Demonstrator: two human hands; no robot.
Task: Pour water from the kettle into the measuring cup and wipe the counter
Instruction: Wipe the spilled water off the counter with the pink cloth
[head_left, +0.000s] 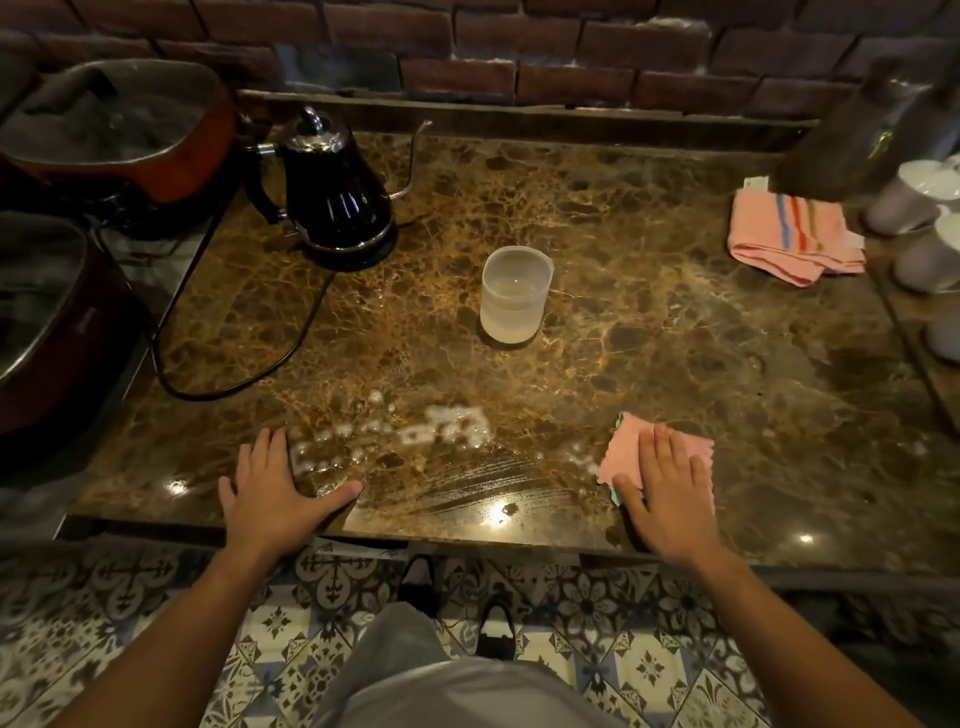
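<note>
A black gooseneck kettle (332, 197) stands on its base at the back left of the brown marble counter (675, 353). A translucent measuring cup (514, 295) with some water in it stands upright mid-counter. Puddles of water (415, 431) lie near the front edge, with wet streaks to their right. My right hand (667, 488) presses flat on a small pink cloth (631, 449) at the front right. My left hand (275, 488) rests flat on the counter, fingers spread, beside the puddles, holding nothing.
The kettle's black cord (249, 374) loops over the left counter. A folded pink striped towel (795, 236) lies at the back right beside white cups (930, 249). Large pots (119, 130) sit at the left. A brick wall (519, 52) backs the counter.
</note>
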